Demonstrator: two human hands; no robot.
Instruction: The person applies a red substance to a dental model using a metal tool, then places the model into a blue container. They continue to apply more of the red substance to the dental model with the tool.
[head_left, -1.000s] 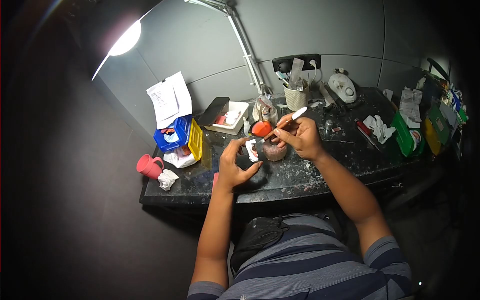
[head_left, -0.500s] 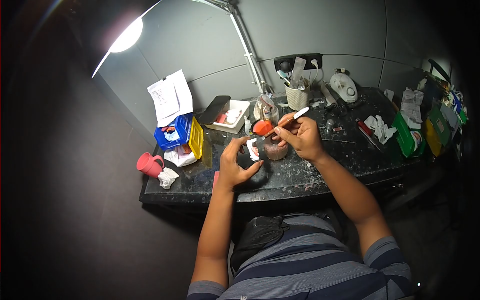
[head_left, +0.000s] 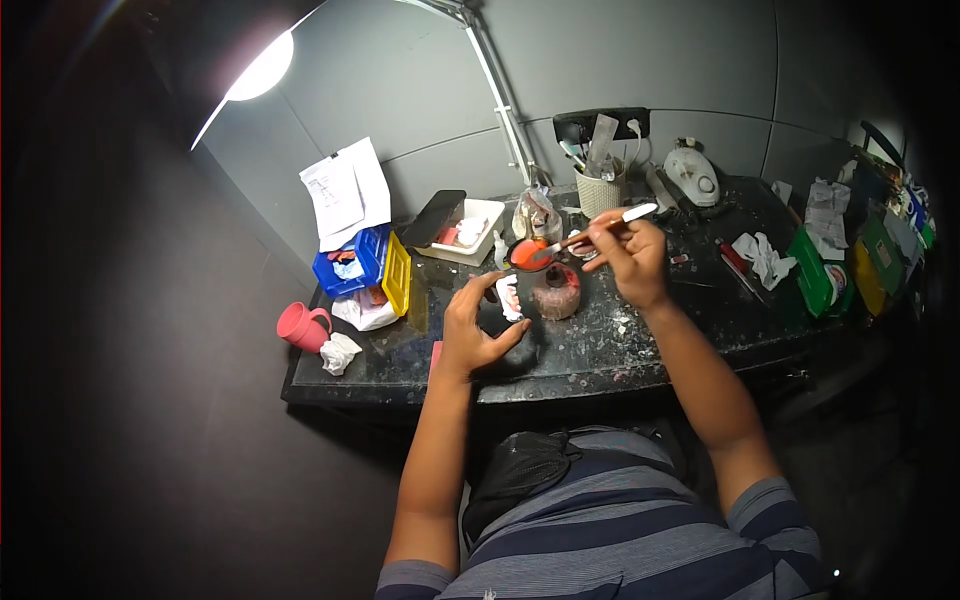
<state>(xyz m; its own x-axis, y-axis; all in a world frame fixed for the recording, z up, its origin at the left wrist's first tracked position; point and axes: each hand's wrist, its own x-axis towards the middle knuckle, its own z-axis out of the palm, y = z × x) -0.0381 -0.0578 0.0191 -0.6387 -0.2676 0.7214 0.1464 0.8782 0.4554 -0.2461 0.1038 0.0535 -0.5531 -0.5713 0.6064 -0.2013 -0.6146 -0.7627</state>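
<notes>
The right hand (head_left: 632, 258) pinches the knife (head_left: 597, 231) in a narrow grip, tip at the dish (head_left: 531, 254) of red stuff. The left hand (head_left: 474, 333) holds the white model (head_left: 509, 298) between fingers and thumb, above the worktop (head_left: 400, 362); white lumps sit in the box (head_left: 460, 238).

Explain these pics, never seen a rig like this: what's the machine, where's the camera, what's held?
No machine: a person works bare-handed, and all three pictures come from one head-worn camera looking down. The left hand holds a small white-and-pink tooth-shaped model. The right hand holds a slim brown-and-white tool, its tip at a round dark dish of orange-red material; contact is unclear. On the black speckled table are a pinkish round jar, a pink plastic mug, an open white plastic box and a cream textured cup of tools.
</notes>
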